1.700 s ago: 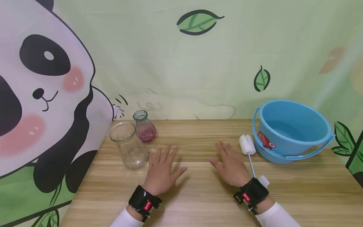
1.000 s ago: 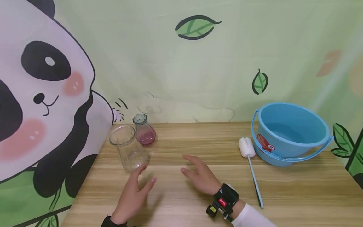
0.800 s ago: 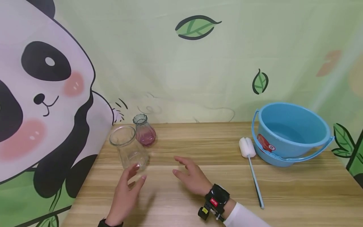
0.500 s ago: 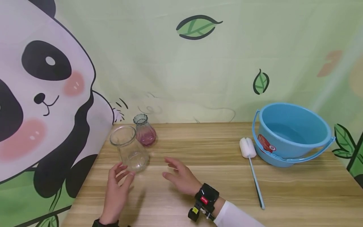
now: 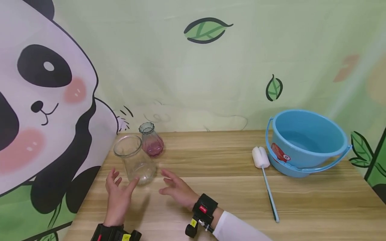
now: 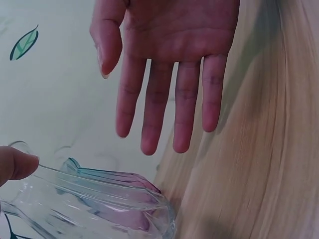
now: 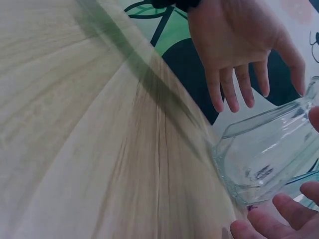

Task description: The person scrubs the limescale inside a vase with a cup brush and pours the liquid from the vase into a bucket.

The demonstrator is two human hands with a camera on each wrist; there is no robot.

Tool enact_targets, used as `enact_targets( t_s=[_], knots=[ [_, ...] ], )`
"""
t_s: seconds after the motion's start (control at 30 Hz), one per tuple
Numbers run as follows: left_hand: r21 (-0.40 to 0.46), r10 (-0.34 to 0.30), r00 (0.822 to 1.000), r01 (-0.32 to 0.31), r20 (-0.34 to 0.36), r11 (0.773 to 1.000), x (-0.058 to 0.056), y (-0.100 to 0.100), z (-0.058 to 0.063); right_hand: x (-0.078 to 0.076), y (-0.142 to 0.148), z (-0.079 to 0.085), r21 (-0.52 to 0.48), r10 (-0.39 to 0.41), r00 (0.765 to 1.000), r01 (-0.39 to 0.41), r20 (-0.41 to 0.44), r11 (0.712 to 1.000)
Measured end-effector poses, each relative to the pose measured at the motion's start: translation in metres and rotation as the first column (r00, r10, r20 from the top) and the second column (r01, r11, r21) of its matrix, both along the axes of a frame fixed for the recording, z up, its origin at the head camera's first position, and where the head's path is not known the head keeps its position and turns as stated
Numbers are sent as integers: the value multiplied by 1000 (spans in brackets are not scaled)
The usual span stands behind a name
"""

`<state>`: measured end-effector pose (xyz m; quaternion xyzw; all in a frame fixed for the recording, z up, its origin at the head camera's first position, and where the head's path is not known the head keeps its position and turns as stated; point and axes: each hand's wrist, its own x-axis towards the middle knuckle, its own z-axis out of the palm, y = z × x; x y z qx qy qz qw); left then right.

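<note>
A clear glass jar [image 5: 137, 167] with a thick rim stands upright at the table's left. My left hand [image 5: 119, 197] is at its near left, fingers spread and loosely bent. My right hand [image 5: 179, 190] is at its near right, thumb and fingers apart. The hands face each other with the jar beyond and between them; I see no contact with the glass. In the left wrist view my left thumb [image 6: 17, 164] overlaps the jar [image 6: 99, 209], while the right hand's palm is above. In the right wrist view, the jar [image 7: 269, 149] lies between both hands' fingers.
Just behind the jar is a small fluted vase [image 5: 153, 145], grey at the neck and purple below. A long-handled sponge brush [image 5: 261, 158] lies on the wooden table [image 5: 229, 201] beside a blue bucket [image 5: 301, 157] at the right. A printed cloth [image 5: 169, 67] hangs behind.
Both hands have left their flat, spread pose on the table. They have turned palms inward and moved leftward to either side of the jar. Jar, vase, brush and bucket stay in place.
</note>
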<state>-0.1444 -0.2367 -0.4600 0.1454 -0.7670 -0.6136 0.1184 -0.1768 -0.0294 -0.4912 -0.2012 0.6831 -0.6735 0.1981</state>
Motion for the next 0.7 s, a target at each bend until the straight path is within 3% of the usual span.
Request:
enact_targets(
  t_s=[0.23, 0.47, 0.7],
  knots=[
    [-14, -20, 1000, 20, 15, 1000, -14, -2, -8, -3, -15, -1, -4, 38, 999, -38, 9, 999],
    [-33, -27, 999, 27, -21, 999, -29, 1, -15, -10, -24, 1, -3, 26, 999, -26, 39, 1000],
    [-40, 35, 997, -38, -69, 998, -41, 6, -22, -10, -35, 7, -32, 50, 997, -48, 64, 998]
  ],
)
